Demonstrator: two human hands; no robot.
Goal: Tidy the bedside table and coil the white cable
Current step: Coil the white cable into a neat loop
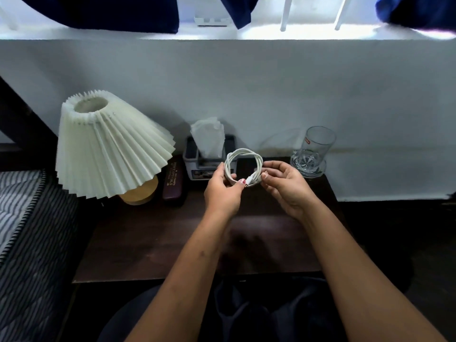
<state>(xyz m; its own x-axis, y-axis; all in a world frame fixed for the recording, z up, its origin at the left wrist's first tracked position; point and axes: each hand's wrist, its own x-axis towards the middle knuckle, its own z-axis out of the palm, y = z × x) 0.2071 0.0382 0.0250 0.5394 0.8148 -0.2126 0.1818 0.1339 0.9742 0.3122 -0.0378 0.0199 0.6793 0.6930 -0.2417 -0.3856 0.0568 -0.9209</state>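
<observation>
The white cable [243,154] is wound into a round coil of a few loops, held upright above the dark wooden bedside table [172,238]. My left hand [223,191] pinches the coil's lower left side, thumb near the plug end. At the lower right, my right hand [287,186] grips the coil with its fingertips by the connector. Both hands hover over the back middle of the table.
A pleated white lamp [108,144] on a wooden base stands at the back left, with a dark glasses case [174,182] beside it. A tissue box [209,154] sits behind the coil. A clear glass [314,151] stands at the back right. A striped mattress [22,218] lies to the left.
</observation>
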